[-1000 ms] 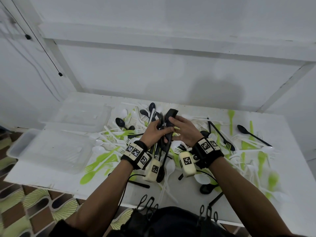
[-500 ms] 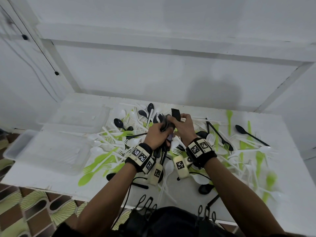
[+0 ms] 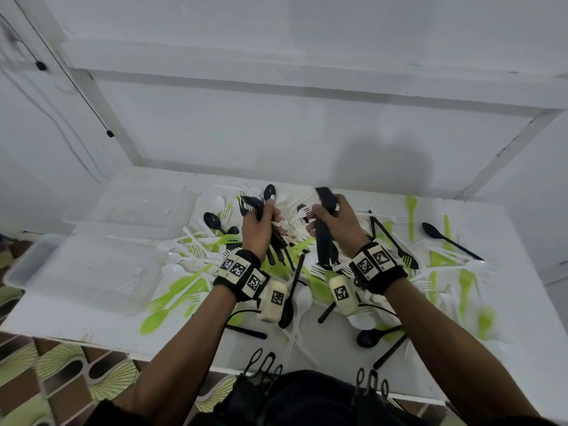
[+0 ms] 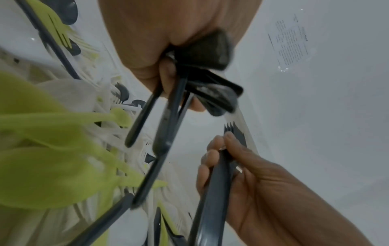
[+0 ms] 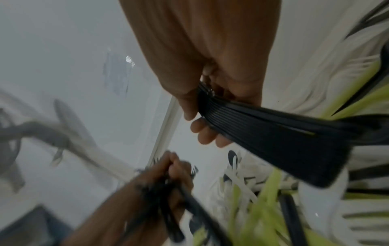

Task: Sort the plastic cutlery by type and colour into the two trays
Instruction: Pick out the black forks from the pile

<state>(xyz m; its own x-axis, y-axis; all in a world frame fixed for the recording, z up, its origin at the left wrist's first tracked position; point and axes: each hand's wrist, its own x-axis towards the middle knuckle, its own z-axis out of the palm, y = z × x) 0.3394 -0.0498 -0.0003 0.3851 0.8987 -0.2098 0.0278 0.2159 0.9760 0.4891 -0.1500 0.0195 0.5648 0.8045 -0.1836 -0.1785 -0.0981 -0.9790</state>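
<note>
Over the middle of the cutlery pile (image 3: pixel 196 256), my left hand (image 3: pixel 259 224) grips a loose bundle of black cutlery (image 3: pixel 278 241); fork tines show above the fist. My right hand (image 3: pixel 338 221) grips a neat stack of black cutlery (image 3: pixel 324 241), held apart from the left bundle. In the left wrist view the left hand (image 4: pixel 160 50) clutches splayed black handles (image 4: pixel 168 116), with the right hand (image 4: pixel 248 174) and its stack (image 4: pixel 212 191) below. The right wrist view has the right hand (image 5: pixel 210 58) on the ribbed black stack (image 5: pixel 273 133). Two clear trays, far (image 3: pixel 141 207) and near (image 3: pixel 83 269), lie at the left.
White, green and black forks and spoons are strewn across the white table (image 3: pixel 522 348), from the trays to the right edge. A white wall (image 3: pixel 276 133) rises right behind the table. A black cord (image 3: pixel 76 87) hangs at the left. Patterned floor (image 3: pixel 46 364) shows beyond the near left edge.
Both hands held the black cutlery together a second ago. They have since drawn apart: the left carries the loose bundle leftward, and the right keeps the neat stack.
</note>
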